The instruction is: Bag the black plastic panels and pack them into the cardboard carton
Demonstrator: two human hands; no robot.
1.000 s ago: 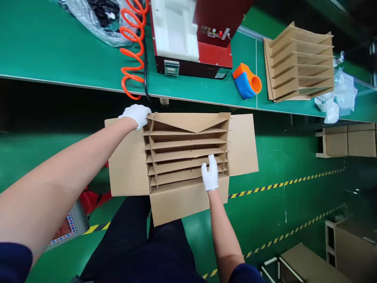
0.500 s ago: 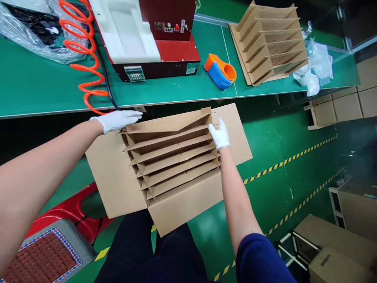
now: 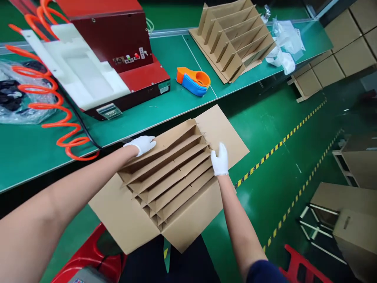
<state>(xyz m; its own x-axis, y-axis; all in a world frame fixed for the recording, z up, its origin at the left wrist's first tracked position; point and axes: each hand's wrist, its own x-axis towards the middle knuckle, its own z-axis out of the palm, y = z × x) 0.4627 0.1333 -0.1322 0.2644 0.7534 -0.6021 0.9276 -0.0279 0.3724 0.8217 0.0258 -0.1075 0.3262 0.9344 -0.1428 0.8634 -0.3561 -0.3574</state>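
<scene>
An open cardboard box (image 3: 125, 220) with its flaps folded out stands before me. Inside it sits a cardboard divider (image 3: 188, 167) of several slats crossed by end strips. My left hand (image 3: 143, 144), in a white glove, lies with outstretched fingers along the box's far wall. At the right end of the slats is my right hand (image 3: 220, 160), also gloved, thumb and fingers apart. Its thumb is close to the slat ends; whether it touches them I cannot tell. Neither hand visibly grips anything.
On the green workbench (image 3: 159, 112) stand a red machine (image 3: 144, 74), an orange-and-blue tape dispenser (image 3: 194, 81) and another divider assembly (image 3: 232, 43). An orange coiled hose (image 3: 63, 112) hangs at left. A red stool (image 3: 88, 255) is near my legs. Cartons (image 3: 357, 232) stand at right.
My left hand has slid right along the far wall of the box. My right hand has come nearer along the slat ends. The view has turned, and the box appears more slanted.
</scene>
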